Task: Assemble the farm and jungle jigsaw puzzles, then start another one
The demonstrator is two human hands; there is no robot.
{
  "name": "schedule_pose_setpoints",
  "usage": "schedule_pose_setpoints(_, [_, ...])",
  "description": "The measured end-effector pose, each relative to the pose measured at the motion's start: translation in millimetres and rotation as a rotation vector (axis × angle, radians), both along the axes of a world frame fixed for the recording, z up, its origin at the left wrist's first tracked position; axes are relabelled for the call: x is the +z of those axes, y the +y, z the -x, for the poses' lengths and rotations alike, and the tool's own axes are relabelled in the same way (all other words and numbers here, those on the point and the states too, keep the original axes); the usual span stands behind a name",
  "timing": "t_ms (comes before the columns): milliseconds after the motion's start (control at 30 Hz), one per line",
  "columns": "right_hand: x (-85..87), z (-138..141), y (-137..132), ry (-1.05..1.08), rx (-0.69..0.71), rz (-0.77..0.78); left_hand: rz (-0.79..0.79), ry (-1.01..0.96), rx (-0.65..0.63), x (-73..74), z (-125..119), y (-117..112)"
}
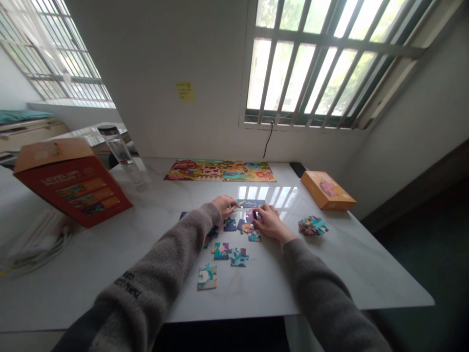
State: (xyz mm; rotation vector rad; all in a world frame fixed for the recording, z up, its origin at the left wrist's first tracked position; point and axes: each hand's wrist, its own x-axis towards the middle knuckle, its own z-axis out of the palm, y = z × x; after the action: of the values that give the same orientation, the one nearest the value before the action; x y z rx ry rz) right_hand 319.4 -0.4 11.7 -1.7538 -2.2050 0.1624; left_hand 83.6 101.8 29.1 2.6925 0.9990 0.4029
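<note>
My right hand has its thumb and fingers closed on a purple puzzle piece at the right side of a small group of pieces. To its left, my left hand is closed with fingertips down near the tabletop; what they pinch is mostly hidden. Between and beyond the hands lies a joined dark blue strip of puzzle. A dark blue piece rests just below my left hand. Nearer me are a purple-teal piece, a leafy teal piece and a piece with a white shape. My left sleeve partly covers other pieces.
A pile of puzzle pieces lies at right, near an orange box. A finished long puzzle lies by the wall. At left stand a red puzzle box, a glass bottle and white cables on the white table.
</note>
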Motion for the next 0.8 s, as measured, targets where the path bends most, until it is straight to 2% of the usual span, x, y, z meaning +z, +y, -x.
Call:
schedule_pose_setpoints(167, [9.8,-6,-6,0.044,0.034,0.086,0.016,0.007,-0.019,3.4,-4,1])
schedule_pose_setpoints(367, [13.5,-7,-19,0.074,0.114,0.095,0.079,0.000,0.171,9.7,26,17])
schedule_pose_setpoints(567, [9.4,-4,-19,0.070,0.084,0.080,0.136,0.036,0.170,8.5,46,26])
schedule_pose_setpoints(800, [-1.4,2,-15,0.012,0.079,-0.006,0.181,0.074,0.211,11.1,83,30])
